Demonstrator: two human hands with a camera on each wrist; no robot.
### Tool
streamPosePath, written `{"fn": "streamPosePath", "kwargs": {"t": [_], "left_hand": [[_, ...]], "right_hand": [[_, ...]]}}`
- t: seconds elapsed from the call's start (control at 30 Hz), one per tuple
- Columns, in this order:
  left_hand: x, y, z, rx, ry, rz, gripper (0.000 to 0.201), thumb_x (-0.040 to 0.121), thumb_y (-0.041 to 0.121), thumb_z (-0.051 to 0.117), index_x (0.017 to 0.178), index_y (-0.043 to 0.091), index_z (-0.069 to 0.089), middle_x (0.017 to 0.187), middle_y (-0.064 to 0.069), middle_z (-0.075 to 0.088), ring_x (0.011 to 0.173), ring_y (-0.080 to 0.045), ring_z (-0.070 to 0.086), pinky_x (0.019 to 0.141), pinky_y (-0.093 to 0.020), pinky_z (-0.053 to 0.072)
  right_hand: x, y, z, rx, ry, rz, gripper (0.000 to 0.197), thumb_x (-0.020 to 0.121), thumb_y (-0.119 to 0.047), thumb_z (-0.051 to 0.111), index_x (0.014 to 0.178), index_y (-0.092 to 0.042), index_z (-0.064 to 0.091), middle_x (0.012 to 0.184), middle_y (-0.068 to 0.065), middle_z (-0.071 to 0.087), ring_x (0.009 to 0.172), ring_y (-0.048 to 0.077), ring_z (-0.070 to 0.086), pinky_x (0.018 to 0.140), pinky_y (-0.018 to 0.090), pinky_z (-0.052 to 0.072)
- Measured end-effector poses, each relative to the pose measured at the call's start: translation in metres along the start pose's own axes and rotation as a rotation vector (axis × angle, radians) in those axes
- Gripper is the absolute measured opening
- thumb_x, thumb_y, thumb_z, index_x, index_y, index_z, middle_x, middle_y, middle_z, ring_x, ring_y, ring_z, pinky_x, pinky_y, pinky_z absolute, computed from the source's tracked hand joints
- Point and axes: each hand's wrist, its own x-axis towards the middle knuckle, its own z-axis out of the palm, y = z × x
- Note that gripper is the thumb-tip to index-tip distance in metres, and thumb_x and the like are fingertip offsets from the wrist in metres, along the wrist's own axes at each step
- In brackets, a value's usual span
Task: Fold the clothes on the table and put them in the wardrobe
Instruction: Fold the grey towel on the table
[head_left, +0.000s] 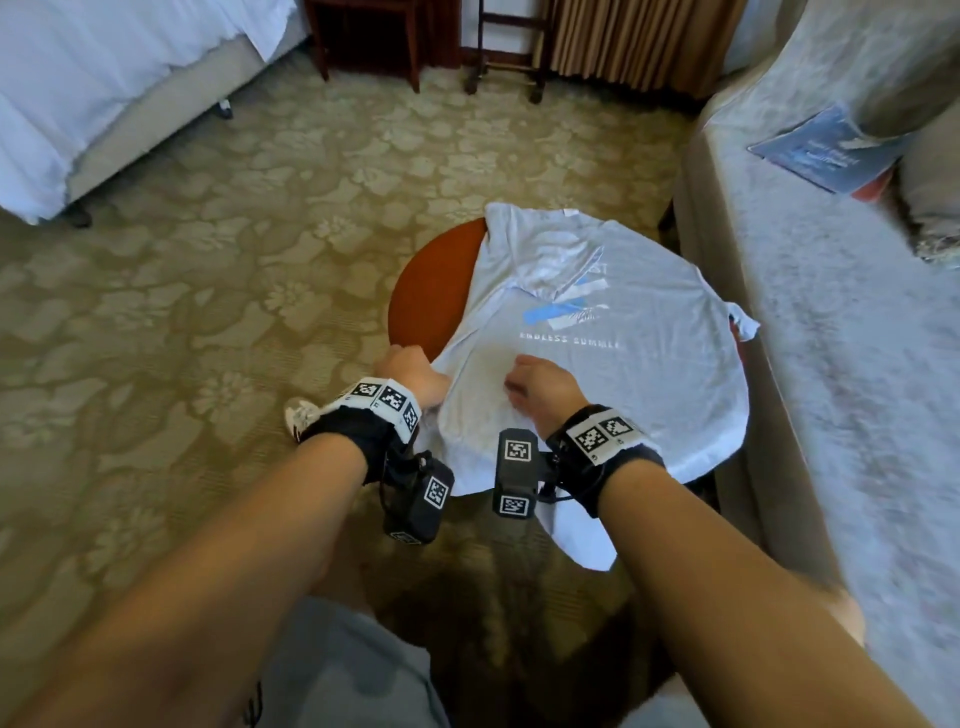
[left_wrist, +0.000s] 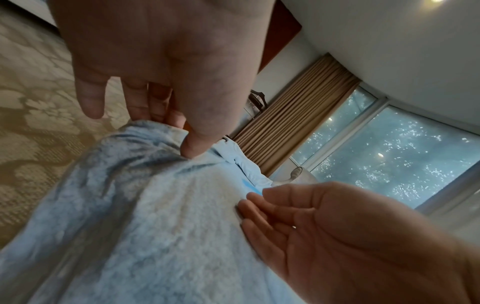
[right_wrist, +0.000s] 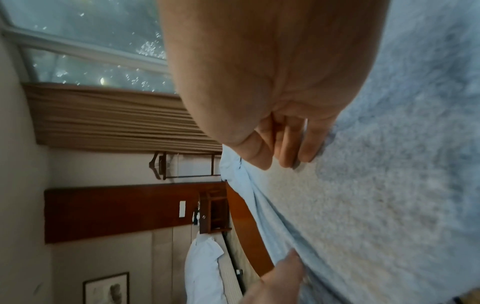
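A light grey-blue T-shirt (head_left: 623, 374) with a blue print lies spread over a round reddish-brown table (head_left: 431, 291), its hem hanging off the near edge. At the shirt's near left edge, my left hand (head_left: 410, 371) pinches a fold of fabric. In the left wrist view the thumb presses on top of the fold (left_wrist: 179, 133) and the fingers lie under the T-shirt (left_wrist: 155, 226). My right hand (head_left: 535, 384) is just to the right. Its loosely bent fingertips (right_wrist: 298, 160) touch the T-shirt (right_wrist: 363, 205) and hold nothing.
A sofa with a pale cover (head_left: 831, 364) stands close against the table's right side, with a blue booklet (head_left: 826, 150) on it. A bed (head_left: 104, 78) is at the far left, with a wooden nightstand (head_left: 369, 36) and a rack (head_left: 509, 47) at the back. Patterned carpet lies between.
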Motion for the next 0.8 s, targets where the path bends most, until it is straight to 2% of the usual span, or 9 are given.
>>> {"fn": "streamPosePath", "kwargs": {"t": [0.07,0.13,0.2,0.27,0.37,0.47,0.6,0.67,0.8], "left_hand": [[-0.003,0.001,-0.003,-0.033,-0.034,0.008,0.038,0.083,0.026,0.06,0.105,-0.005,0.065,0.108,-0.026,0.062,0.091,-0.038,0.063,0.073,-0.039,0.052],[-0.006,-0.001,-0.006,-0.088,-0.069,0.011,0.036,0.085,0.028,0.062,0.097,-0.007,0.067,0.093,-0.024,0.064,0.072,-0.033,0.059,0.058,-0.033,0.047],[-0.012,-0.003,-0.011,-0.158,-0.083,0.0,0.03,0.086,0.034,0.063,0.076,0.006,0.063,0.067,-0.014,0.057,0.065,-0.026,0.051,0.052,-0.028,0.036],[-0.016,-0.009,-0.014,-0.271,-0.103,-0.002,0.034,0.084,0.039,0.065,0.069,0.01,0.056,0.067,-0.009,0.054,0.068,-0.027,0.054,0.057,-0.028,0.036],[-0.027,-0.021,-0.016,-0.358,-0.154,0.052,0.039,0.074,0.032,0.079,0.097,0.007,0.06,0.095,-0.008,0.064,0.088,-0.025,0.06,0.068,-0.031,0.043],[-0.04,-0.031,-0.012,-0.174,-0.15,0.147,0.061,0.063,0.021,0.088,0.108,0.015,0.047,0.101,0.001,0.052,0.093,-0.017,0.051,0.072,-0.031,0.042],[-0.052,-0.03,-0.01,-0.073,-0.094,0.273,0.043,0.077,0.019,0.077,0.101,0.015,0.041,0.093,-0.004,0.055,0.085,-0.022,0.057,0.068,-0.035,0.048],[-0.057,-0.024,-0.013,-0.084,-0.056,0.343,0.032,0.085,0.018,0.071,0.098,0.016,0.041,0.086,-0.003,0.056,0.075,-0.02,0.058,0.057,-0.028,0.044],[-0.066,-0.007,-0.024,-0.094,-0.052,0.444,0.024,0.087,0.02,0.069,0.098,0.018,0.047,0.082,0.001,0.058,0.059,-0.011,0.053,0.046,-0.021,0.034]], "right_hand": [[-0.001,0.0,-0.004,-0.011,-0.011,-0.003,0.023,0.094,0.006,0.048,0.101,-0.013,0.058,0.081,-0.004,0.049,0.069,0.006,0.049,0.07,0.02,0.045],[0.001,-0.001,-0.005,-0.009,-0.024,0.0,0.03,0.094,0.006,0.047,0.083,-0.022,0.05,0.081,-0.005,0.049,0.069,0.006,0.049,0.07,0.02,0.045],[0.002,0.001,-0.006,-0.029,-0.021,-0.014,0.031,0.095,0.006,0.046,0.083,-0.024,0.048,0.082,-0.005,0.048,0.07,0.006,0.048,0.073,0.022,0.047],[0.005,0.003,-0.006,-0.033,-0.039,-0.005,0.029,0.095,0.005,0.046,0.087,-0.022,0.05,0.084,-0.006,0.047,0.072,0.006,0.049,0.078,0.024,0.048],[0.007,0.004,-0.007,-0.007,-0.04,-0.003,0.032,0.096,0.004,0.047,0.081,-0.024,0.049,0.085,-0.005,0.048,0.073,0.007,0.05,0.073,0.022,0.048],[0.005,0.004,-0.006,0.012,-0.028,-0.001,0.031,0.096,0.005,0.045,0.082,-0.022,0.049,0.085,-0.004,0.049,0.073,0.008,0.05,0.072,0.022,0.048],[0.001,0.002,-0.003,0.039,-0.033,0.011,0.028,0.096,0.005,0.044,0.117,-0.012,0.052,0.084,-0.003,0.048,0.072,0.008,0.049,0.072,0.022,0.047],[0.0,0.0,-0.003,0.069,-0.016,0.012,0.033,0.098,0.003,0.045,0.129,-0.001,0.052,0.082,-0.002,0.048,0.071,0.008,0.049,0.07,0.022,0.047],[-0.004,-0.005,-0.006,0.219,0.001,0.081,0.013,0.098,-0.01,0.05,0.085,-0.011,0.053,0.072,0.002,0.046,0.059,0.011,0.045,0.054,0.022,0.039]]}}
